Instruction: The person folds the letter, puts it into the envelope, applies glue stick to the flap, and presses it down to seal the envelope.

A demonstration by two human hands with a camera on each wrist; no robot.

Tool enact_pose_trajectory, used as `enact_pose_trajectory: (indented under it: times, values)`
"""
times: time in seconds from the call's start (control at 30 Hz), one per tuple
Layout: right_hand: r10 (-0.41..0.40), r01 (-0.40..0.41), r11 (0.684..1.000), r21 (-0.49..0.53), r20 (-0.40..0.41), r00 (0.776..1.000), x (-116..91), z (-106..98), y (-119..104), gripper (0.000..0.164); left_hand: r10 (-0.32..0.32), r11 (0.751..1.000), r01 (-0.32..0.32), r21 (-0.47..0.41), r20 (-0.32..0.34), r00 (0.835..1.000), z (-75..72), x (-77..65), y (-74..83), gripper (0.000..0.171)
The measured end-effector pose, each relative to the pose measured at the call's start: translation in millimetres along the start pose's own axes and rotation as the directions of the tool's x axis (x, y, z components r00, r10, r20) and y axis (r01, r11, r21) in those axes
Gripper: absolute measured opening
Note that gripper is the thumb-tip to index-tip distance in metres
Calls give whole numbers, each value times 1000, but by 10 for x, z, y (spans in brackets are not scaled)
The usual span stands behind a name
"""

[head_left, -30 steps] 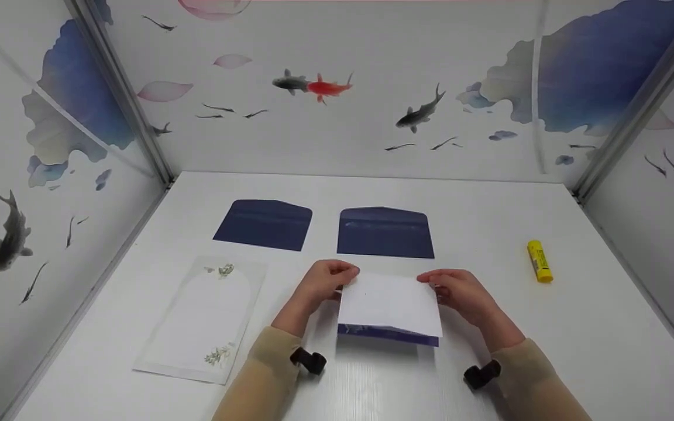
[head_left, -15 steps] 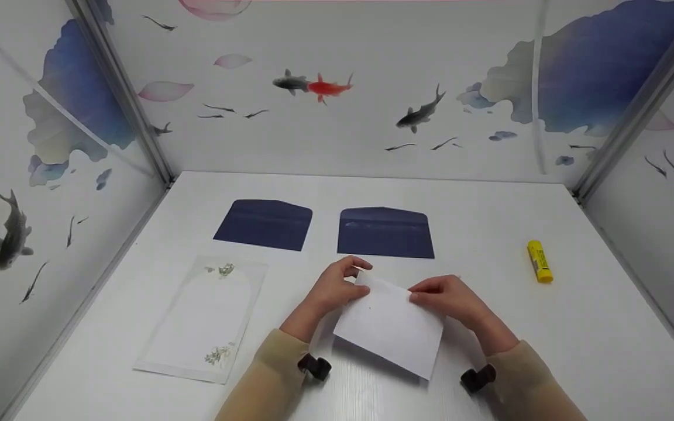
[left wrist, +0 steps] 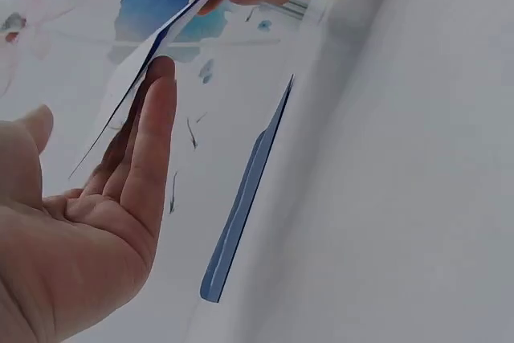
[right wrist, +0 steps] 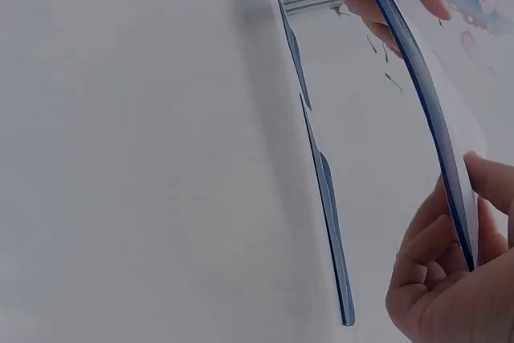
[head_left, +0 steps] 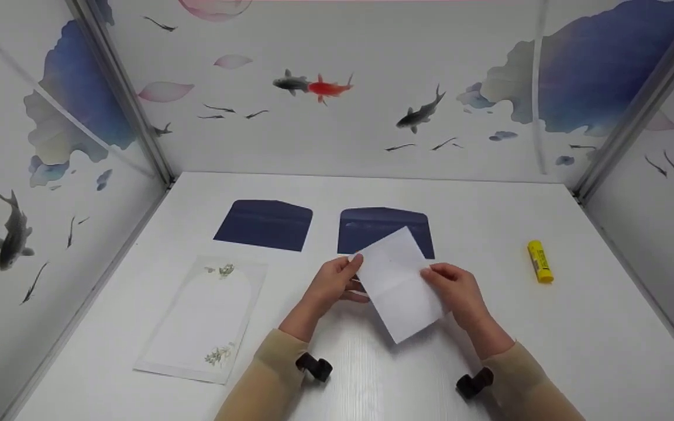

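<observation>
A rectangular envelope (head_left: 398, 286), white on top and dark blue underneath, is held tilted above the table in the head view. My right hand (head_left: 454, 292) pinches its right edge, thumb on the white side and curled fingers below, as the right wrist view shows. My left hand (head_left: 334, 283) is at its left edge. In the left wrist view its fingers (left wrist: 148, 138) lie nearly straight against the blue underside, and the thumb stands apart from the white side. Two dark blue envelopes lie flat behind: the left envelope (head_left: 264, 225) and the right envelope (head_left: 366, 231), partly covered by the held one.
A clear sleeve (head_left: 202, 321) with a leaf-decorated sheet in it lies left of my left arm. A yellow glue stick (head_left: 540, 261) lies to the right on the white table (head_left: 594, 345). Walls with painted fish (head_left: 419, 111) surround the table.
The held envelope has turned in my hands, with its far corner now raised over the right envelope. The blue strip at its near edge went out of sight. My left thumb and fingers have spread.
</observation>
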State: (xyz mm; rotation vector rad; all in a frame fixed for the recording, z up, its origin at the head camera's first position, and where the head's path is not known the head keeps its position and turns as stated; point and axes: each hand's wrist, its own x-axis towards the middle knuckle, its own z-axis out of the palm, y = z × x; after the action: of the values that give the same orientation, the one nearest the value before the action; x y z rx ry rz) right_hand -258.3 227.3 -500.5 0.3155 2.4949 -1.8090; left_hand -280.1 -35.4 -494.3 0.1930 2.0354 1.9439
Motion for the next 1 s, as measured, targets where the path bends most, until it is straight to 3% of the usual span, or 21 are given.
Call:
enact_pose_trajectory:
  times: [0.07, 0.13, 0.33, 0.43, 0.63, 0.7, 0.87, 1.0]
  values:
    - [32, -30, 998, 53, -34, 999, -16, 19, -9, 43, 13, 1000, -13, 4, 65, 998, 44, -4, -18, 30]
    - [43, -39, 994, 101, -44, 998, -24, 41, -16, 41, 30, 998, -35, 60, 86, 996, 88, 0, -40, 24]
    - [53, -56, 976, 210, 22, 998, -29, 83, -33, 23, 38, 989, -33, 146, -34, 999, 127, 17, -54, 19]
    - [56, -70, 976, 204, 75, 996, -31, 78, -41, 22, 30, 988, -20, 155, -62, 998, 93, 17, -47, 21]
    - [-7, -8, 993, 117, 124, 992, -32, 45, -39, 28, 48, 983, -41, 178, -37, 998, 20, 0, -29, 19]
    - [-34, 17, 993, 117, 148, 988, -31, 31, -33, 28, 56, 985, -50, 164, -29, 998, -1, -3, -26, 17]
    - [-63, 16, 975, 223, 208, 976, -23, 0, -3, 26, 33, 998, -33, 60, 0, 999, -48, -1, -33, 39]
    - [-72, -2, 955, 297, 237, 969, -14, -16, 25, 18, 10, 1000, -9, -23, 20, 1000, -76, 4, -34, 35]
